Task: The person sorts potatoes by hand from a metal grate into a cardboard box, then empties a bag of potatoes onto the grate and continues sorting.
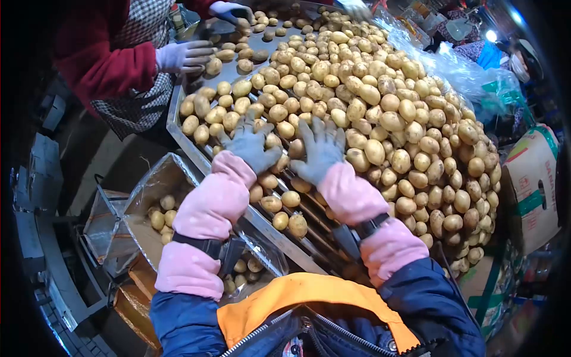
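Observation:
Many potatoes (389, 122) are heaped on a metal sorting table (196, 156). My left hand (253, 146), in a grey glove, rests on potatoes near the table's left edge, its fingers spread. Beside it, my right hand (321, 152) lies with fingers apart against the near side of the heap. Neither hand is closed around a potato. Between and below my hands, a few loose potatoes (290, 199) sit on the slatted part of the table. What lies right under my palms is hidden.
A person in a red sleeve (119, 71) works at the upper left with gloved hands (184, 56) near potatoes. Plastic-lined crates (134, 205) holding potatoes stand below the table's left edge. At the right are a cardboard box (531, 190) and clear plastic bags (458, 74).

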The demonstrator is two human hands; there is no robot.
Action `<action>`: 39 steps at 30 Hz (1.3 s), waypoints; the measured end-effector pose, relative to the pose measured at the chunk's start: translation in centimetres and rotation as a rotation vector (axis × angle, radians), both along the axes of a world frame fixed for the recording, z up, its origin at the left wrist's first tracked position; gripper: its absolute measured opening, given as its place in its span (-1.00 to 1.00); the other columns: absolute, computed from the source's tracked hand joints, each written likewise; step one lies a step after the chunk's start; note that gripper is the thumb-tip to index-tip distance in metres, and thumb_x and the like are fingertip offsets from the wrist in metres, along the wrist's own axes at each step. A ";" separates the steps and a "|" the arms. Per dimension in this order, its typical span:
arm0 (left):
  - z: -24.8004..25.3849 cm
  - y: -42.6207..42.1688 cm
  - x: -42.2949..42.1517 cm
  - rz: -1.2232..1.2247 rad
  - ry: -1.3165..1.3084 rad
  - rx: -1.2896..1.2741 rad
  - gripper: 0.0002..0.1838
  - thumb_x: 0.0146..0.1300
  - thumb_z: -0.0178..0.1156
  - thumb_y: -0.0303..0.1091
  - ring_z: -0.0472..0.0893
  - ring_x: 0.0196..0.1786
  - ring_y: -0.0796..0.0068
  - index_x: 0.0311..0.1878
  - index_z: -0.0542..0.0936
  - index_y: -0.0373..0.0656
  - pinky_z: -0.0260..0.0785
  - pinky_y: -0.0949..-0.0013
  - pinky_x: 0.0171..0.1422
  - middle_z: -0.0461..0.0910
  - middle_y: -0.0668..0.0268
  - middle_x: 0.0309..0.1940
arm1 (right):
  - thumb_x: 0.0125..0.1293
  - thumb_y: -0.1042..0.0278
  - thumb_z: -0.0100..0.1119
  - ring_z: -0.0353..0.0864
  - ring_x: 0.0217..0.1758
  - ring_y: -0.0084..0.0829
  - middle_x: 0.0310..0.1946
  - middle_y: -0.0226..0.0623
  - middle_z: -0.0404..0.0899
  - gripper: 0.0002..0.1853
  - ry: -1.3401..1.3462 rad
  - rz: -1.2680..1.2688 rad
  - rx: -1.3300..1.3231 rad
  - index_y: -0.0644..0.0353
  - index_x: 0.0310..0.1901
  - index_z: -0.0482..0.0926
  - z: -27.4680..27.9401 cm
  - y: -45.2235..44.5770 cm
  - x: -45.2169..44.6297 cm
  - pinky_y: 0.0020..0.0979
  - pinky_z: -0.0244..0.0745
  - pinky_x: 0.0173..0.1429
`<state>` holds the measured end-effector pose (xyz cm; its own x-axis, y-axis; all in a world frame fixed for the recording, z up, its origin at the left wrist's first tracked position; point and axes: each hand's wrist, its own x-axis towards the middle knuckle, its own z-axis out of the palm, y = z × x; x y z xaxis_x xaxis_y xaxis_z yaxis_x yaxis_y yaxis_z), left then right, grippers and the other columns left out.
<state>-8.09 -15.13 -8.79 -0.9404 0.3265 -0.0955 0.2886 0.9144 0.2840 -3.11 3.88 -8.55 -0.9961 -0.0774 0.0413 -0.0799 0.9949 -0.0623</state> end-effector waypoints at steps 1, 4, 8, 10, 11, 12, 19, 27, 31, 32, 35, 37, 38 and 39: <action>-1.1 -0.5 -1.6 0.029 0.049 0.000 -0.29 0.25 0.09 0.32 0.00 0.66 0.08 0.44 0.41 0.31 -0.35 -0.48 0.55 0.07 0.08 0.60 | 0.02 -0.21 0.34 -0.09 0.61 0.25 0.54 0.01 0.08 0.10 -0.078 -0.034 -0.044 -0.07 0.58 0.04 0.2 -1.0 -1.8 0.26 -0.27 0.61; -1.7 -1.7 -6.8 0.118 -0.022 -0.060 -0.34 0.35 -0.02 0.31 -0.02 0.66 0.13 0.46 0.40 0.33 -0.30 -0.48 0.55 0.10 0.09 0.59 | 0.02 -0.24 0.33 -0.05 0.62 0.20 0.56 0.00 0.05 0.11 -0.058 0.001 -0.287 -0.08 0.58 0.03 -1.6 -3.1 -6.8 0.27 -0.24 0.60; -8.2 -5.8 -13.4 -0.086 -0.066 0.397 -0.48 0.39 0.00 0.00 0.47 0.38 0.00 0.30 0.55 -0.03 0.25 0.02 0.48 0.55 -0.05 0.25 | 0.08 -0.34 0.28 0.02 0.60 0.18 0.54 -0.01 0.11 0.07 -0.071 0.201 -0.285 -0.09 0.57 0.07 -1.8 -6.7 -5.3 0.28 -0.13 0.57; -5.6 -7.5 -9.8 -0.056 0.081 0.539 -0.54 0.34 0.07 -0.15 0.61 0.20 -0.01 0.22 0.59 -0.16 0.42 0.23 0.33 0.65 -0.02 0.10 | 0.12 -0.33 0.26 0.05 0.58 0.19 0.52 -0.01 0.14 0.02 -0.117 0.316 -0.290 -0.08 0.56 0.12 -1.0 -7.5 -1.1 0.28 -0.02 0.53; -5.1 -8.0 -8.3 -0.021 0.181 0.538 -0.57 0.33 0.09 -0.21 0.61 0.17 0.00 0.21 0.60 -0.17 0.43 0.17 0.30 0.65 0.00 0.06 | 0.14 -0.30 0.25 0.07 0.57 0.19 0.50 -0.01 0.17 -0.02 -0.123 0.355 -0.253 -0.07 0.54 0.15 0.9 -7.3 1.3 0.26 0.03 0.51; -2.9 -7.5 -5.4 0.071 0.243 0.552 -0.58 0.30 0.15 -0.24 0.63 0.07 0.02 0.17 0.61 -0.20 0.45 0.13 0.23 0.66 0.01 -0.05 | 0.16 -0.27 0.24 0.10 0.55 0.19 0.48 -0.01 0.19 -0.06 -0.127 0.399 -0.215 -0.06 0.53 0.18 2.1 -6.3 3.2 0.24 0.07 0.49; 1.3 1.0 9.9 -0.320 0.277 0.129 -0.28 0.23 0.18 0.08 0.36 0.41 -0.04 0.40 0.41 -0.10 -0.05 -0.25 0.54 0.53 0.02 0.20 | 0.23 0.04 0.25 0.34 0.39 0.03 0.33 0.03 0.39 -0.31 0.100 0.222 0.014 0.15 0.36 0.38 4.4 3.1 7.8 0.12 0.13 0.47; 2.9 0.6 5.4 -0.081 0.299 0.543 -0.75 0.25 0.27 -0.30 0.64 -0.22 0.01 -0.06 0.65 -0.18 0.51 0.12 -0.09 0.66 0.06 -0.27 | 0.24 0.26 0.28 0.70 -0.05 0.00 0.01 -0.03 0.59 -0.63 -0.124 0.179 -0.039 0.00 0.09 0.53 4.2 3.0 -3.3 -0.08 0.62 -0.03; 0.6 1.7 -2.1 0.024 0.399 0.527 -0.70 0.30 0.18 -0.23 0.64 -0.04 0.00 0.04 0.59 -0.11 0.50 0.05 0.06 0.65 0.08 -0.12 | 0.20 0.30 0.28 0.68 -0.06 0.09 0.11 0.02 0.48 -0.58 -0.177 0.037 0.086 -0.08 0.12 0.49 0.8 1.1 -6.6 -0.04 0.60 -0.01; 0.0 2.0 -4.0 0.018 0.362 0.508 -0.59 0.31 0.20 -0.18 0.64 0.08 0.01 0.19 0.59 -0.08 0.50 0.10 0.16 0.66 0.06 0.03 | 0.19 0.32 0.28 0.67 -0.05 0.11 0.14 0.04 0.45 -0.55 -0.164 0.039 0.078 -0.10 0.14 0.47 0.1 1.1 -6.6 -0.03 0.60 0.00; -1.0 3.6 -8.1 -0.137 -0.021 0.191 -0.49 0.29 0.18 -0.12 0.61 0.17 0.02 0.30 0.54 -0.01 0.46 0.09 0.25 0.64 0.07 0.11 | 0.13 0.40 0.27 0.66 0.00 0.09 0.10 0.02 0.47 -0.48 -0.134 0.102 -0.041 -0.03 0.17 0.42 0.7 1.3 -5.2 -0.03 0.60 0.02; -0.6 4.8 -8.7 -0.045 -0.030 0.106 -0.44 0.27 0.18 -0.11 0.61 0.17 0.02 0.35 0.50 0.05 0.43 0.08 0.29 0.65 0.05 0.10 | 0.12 0.35 0.34 0.68 0.01 -0.05 0.07 -0.03 0.51 -0.47 -0.212 0.080 -0.038 0.07 0.17 0.44 1.2 1.4 -5.3 -0.10 0.61 0.04; -0.6 5.1 -9.1 0.001 -0.036 0.061 -0.42 0.27 0.17 -0.10 0.61 0.17 0.02 0.38 0.48 0.08 0.42 0.08 0.31 0.65 0.05 0.09 | 0.14 0.35 0.35 0.67 -0.02 -0.14 0.03 -0.07 0.54 -0.48 -0.228 0.017 -0.274 0.10 0.16 0.46 1.7 1.7 -4.9 -0.16 0.61 0.04; -1.3 4.6 -9.9 -0.044 -0.097 0.083 -0.41 0.25 0.17 -0.12 0.58 0.22 0.00 0.39 0.47 0.13 0.39 0.10 0.35 0.59 0.03 0.17 | 0.16 0.36 0.36 0.65 -0.05 -0.22 -0.02 -0.10 0.57 -0.49 -0.245 -0.048 -0.508 0.14 0.16 0.47 2.6 2.0 -3.9 -0.22 0.61 0.03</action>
<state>-17.96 -10.53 -10.10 -0.9127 0.3775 -0.1562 0.2952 0.8736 0.3869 -6.99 5.86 -5.92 -0.9833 -0.0624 -0.1709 0.0417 0.8371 -0.5454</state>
